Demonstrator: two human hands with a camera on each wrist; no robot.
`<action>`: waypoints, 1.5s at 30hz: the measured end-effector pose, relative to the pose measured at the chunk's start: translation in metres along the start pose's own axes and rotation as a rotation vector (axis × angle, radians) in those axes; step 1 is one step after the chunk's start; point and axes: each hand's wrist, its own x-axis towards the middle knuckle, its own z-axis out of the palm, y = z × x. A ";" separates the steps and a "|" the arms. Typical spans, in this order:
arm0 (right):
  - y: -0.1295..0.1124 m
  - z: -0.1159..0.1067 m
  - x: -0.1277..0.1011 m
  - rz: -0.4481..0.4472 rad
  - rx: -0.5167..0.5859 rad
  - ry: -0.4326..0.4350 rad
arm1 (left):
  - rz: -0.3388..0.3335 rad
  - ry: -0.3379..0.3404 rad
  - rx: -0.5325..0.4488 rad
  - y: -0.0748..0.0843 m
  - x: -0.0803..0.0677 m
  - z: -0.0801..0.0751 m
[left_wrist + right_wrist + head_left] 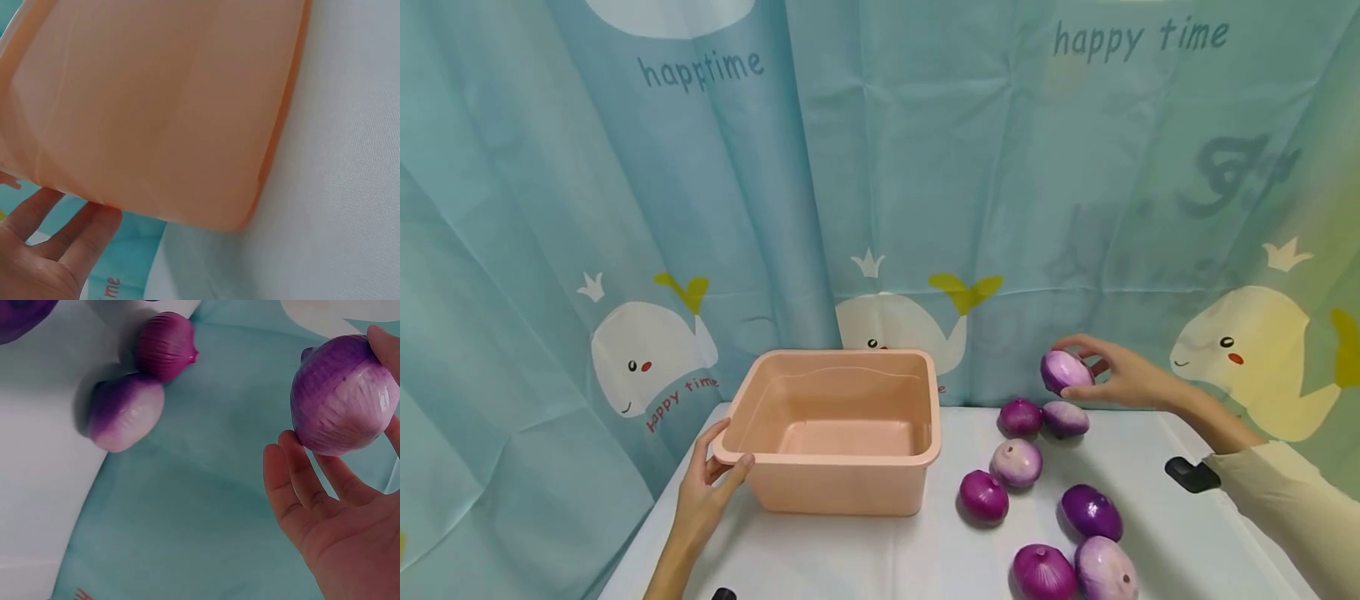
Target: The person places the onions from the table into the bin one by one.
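My right hand [1123,375] holds a purple-and-white onion [1064,372] between thumb and fingers, raised above the back of the table. In the right wrist view the held onion [344,397] is pale below and purple on top. Right under it lie a pale purple onion [1065,419] and a dark magenta onion [1020,417]. On the left, my left hand [703,492] grips the near left corner of a peach plastic tub [838,483], thumb at the front rim and fingers along the side. The tub's visible inside holds nothing.
Between tub and right arm, several more onions lie on the white table [850,558], among them a magenta one [984,497] and a dark purple one [1092,512]. Behind the table hangs a blue curtain [917,167] with whale prints. A black object [1192,475] sits by the right sleeve.
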 end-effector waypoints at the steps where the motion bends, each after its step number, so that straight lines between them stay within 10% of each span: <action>1: -0.002 -0.001 0.002 0.014 0.005 -0.006 | 0.001 0.002 0.001 0.001 0.000 0.000; 15: -0.042 0.008 0.064 0.088 0.043 -0.145 | -0.010 0.016 0.041 0.001 0.000 0.004; 45: -0.151 0.125 0.202 -0.053 0.099 -0.320 | 0.045 0.050 0.007 -0.004 -0.001 0.010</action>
